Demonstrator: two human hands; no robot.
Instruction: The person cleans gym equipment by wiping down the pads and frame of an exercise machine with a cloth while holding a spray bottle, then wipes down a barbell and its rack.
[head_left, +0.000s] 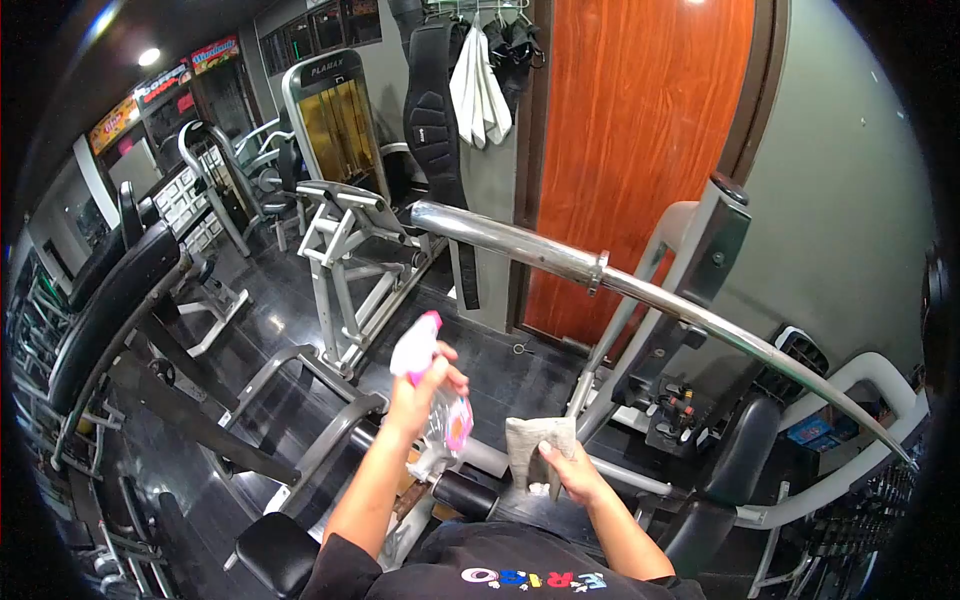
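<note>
My left hand (425,390) is closed around the neck of a spray bottle (447,425), which has a white and pink trigger head and a clear body with a pink label. To its right, my right hand (567,470) grips a folded grey-beige cloth (526,447), thumb on its front. Bottle and cloth are apart. Beyond both hands a shiny metal barbell (690,315) crosses the view from the centre to the lower right.
Gym machines (345,225) stand at the left and centre. A wooden door (640,130) is ahead, with a white towel (480,90) hanging beside it. Black padded seats (278,555) are near my body. Weight racks are at the right.
</note>
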